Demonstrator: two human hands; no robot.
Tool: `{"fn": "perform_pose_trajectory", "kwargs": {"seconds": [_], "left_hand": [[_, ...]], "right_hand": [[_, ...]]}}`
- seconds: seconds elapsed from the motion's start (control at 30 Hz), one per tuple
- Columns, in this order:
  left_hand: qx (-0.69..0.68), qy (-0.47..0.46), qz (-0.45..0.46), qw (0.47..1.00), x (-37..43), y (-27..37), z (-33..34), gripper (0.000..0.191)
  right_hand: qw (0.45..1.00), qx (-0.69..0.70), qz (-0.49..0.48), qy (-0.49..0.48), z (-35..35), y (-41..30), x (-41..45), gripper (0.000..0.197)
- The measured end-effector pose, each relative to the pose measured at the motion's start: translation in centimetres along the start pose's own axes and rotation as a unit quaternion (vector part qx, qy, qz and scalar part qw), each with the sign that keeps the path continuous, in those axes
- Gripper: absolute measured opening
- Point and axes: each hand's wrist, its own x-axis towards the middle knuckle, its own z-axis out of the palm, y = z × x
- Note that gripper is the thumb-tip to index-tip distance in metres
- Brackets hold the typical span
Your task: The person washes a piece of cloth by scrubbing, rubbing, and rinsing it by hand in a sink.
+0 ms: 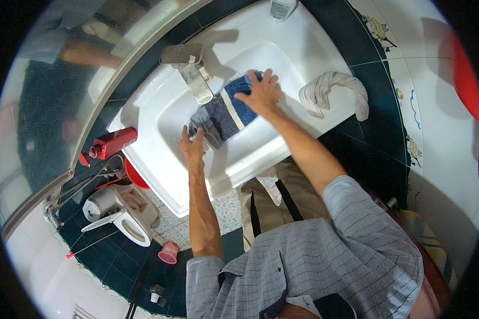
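A wet cloth, apparently a towel (243,103) with dark blue, white and grey bands, lies spread in the bowl of a white washbasin (303,52). Its light grey end (207,127) is bunched and creased at the left. My right hand (260,93) rests on the blue part with its fingers spread. Beside the bunched grey end is my left hand (192,148), fingers apart; whether it touches the fabric is unclear. A metal faucet (193,75) reaches over the bowl, its spout just above the cloth. I see no stream of water from it.
A twisted off-white cloth (329,89) hangs over the basin's right rim. The rear rim holds a white bottle (281,10). At the left edge stands a red pump bottle (113,143), near a mirror (56,99). Lower left are a toilet (133,229) and a pink basket (168,252).
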Motion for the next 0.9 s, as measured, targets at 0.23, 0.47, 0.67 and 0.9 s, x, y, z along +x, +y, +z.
{"fn": "perform_pose_trajectory", "kwargs": {"seconds": [0.23,0.47,0.67,0.9], "left_hand": [[-0.284,-0.19,-0.208,0.916,-1.5,4.4,4.7,0.102],[-0.626,-0.34,0.033,0.701,1.0,-1.1,4.8,0.061],[-0.572,-0.217,0.014,0.791,-0.3,1.4,7.5,0.058],[-0.562,-0.239,0.145,0.779,-0.2,2.4,8.0,0.045]], "right_hand": [[0.912,0.393,-0.064,-0.099,4.3,-2.5,-2.1,0.039],[0.845,0.459,-0.2,-0.187,-2.3,-11.8,-12.8,0.041],[0.927,0.316,-0.182,-0.089,-2.0,-9.8,-11.0,0.032],[0.923,0.325,-0.18,0.101,-0.2,-9.4,-7.5,0.037]]}}
